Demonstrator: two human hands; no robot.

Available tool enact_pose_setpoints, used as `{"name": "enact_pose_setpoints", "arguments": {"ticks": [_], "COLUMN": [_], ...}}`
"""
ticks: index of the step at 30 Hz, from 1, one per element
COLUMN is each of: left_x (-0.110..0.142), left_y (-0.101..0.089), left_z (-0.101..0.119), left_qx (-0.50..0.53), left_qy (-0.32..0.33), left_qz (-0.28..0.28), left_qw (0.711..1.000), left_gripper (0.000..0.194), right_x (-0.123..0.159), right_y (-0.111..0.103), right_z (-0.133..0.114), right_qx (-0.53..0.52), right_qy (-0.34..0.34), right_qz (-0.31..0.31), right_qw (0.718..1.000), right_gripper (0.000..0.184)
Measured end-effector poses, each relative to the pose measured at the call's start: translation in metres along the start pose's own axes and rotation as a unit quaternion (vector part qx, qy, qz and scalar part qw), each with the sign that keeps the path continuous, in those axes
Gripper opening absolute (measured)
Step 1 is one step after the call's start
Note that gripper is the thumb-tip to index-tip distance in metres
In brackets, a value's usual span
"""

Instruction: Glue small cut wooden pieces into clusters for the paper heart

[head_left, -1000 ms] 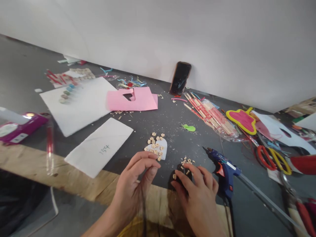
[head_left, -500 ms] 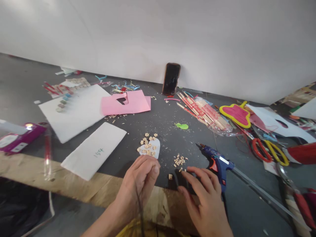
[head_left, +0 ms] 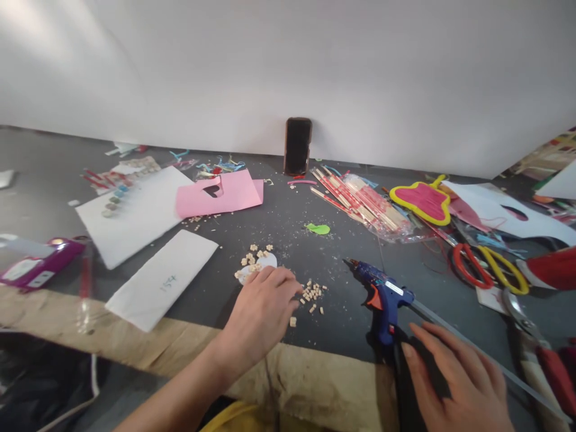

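The left hand (head_left: 263,303) covers part of the heart (head_left: 270,260), the bits (head_left: 311,293) beside its fingertips; whether it pinches any cannot be told. The right hand (head_left: 463,378), fingers parted, is near the glue gun (head_left: 387,295).

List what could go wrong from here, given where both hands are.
The left hand reaches low over the white heart and might knock the small flower-shaped pieces askew. The right hand, beside the glue gun, could bump it and swing its nozzle, a burn risk if hot.
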State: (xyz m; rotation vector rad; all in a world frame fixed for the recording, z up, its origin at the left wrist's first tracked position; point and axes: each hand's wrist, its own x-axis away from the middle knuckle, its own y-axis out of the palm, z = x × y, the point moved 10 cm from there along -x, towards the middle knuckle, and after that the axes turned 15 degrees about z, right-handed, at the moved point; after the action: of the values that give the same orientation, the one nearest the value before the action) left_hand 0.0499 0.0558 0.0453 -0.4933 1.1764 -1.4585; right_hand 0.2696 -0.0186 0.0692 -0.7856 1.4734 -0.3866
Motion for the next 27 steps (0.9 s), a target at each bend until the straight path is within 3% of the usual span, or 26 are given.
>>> {"name": "enact_pose_setpoints", "arguments": {"ticks": [6,10,14,16,21,23,27], "left_x": [-0.005,-0.006,-0.005,-0.004,0.000,0.004,0.013], "left_y": [0.016,0.019,0.017,0.014,0.005,-0.001,-0.012], "left_z": [0.004,0.005,0.005,0.004,0.000,-0.003,-0.015], "left_qx": [-0.068,-0.082,-0.067,-0.046,0.067,0.113,0.183], "left_qy": [-0.016,-0.008,-0.002,-0.003,-0.044,-0.069,-0.122], "left_qz": [-0.037,-0.052,-0.050,-0.037,-0.003,0.017,0.049], "left_qw": [0.997,0.995,0.996,0.998,0.997,0.991,0.974], "left_gripper": [0.025,0.022,0.021,0.020,0.015,0.011,0.007], "right_x": [0.005,0.005,0.001,-0.001,0.002,0.002,0.009], "right_y": [0.004,0.020,0.036,0.042,0.062,0.065,0.058], "right_z": [0.022,0.010,0.001,0.003,0.021,0.027,0.045], "right_qx": [0.045,0.016,0.035,0.061,0.132,0.138,0.079], "right_qy": [0.048,0.075,0.093,0.110,0.187,0.217,0.327], "right_qz": [-0.026,-0.075,-0.098,-0.115,-0.248,-0.280,-0.261], "right_qw": [0.997,0.994,0.990,0.985,0.941,0.925,0.905], "right_gripper": [0.045,0.044,0.056,0.058,0.030,0.026,0.030]}}
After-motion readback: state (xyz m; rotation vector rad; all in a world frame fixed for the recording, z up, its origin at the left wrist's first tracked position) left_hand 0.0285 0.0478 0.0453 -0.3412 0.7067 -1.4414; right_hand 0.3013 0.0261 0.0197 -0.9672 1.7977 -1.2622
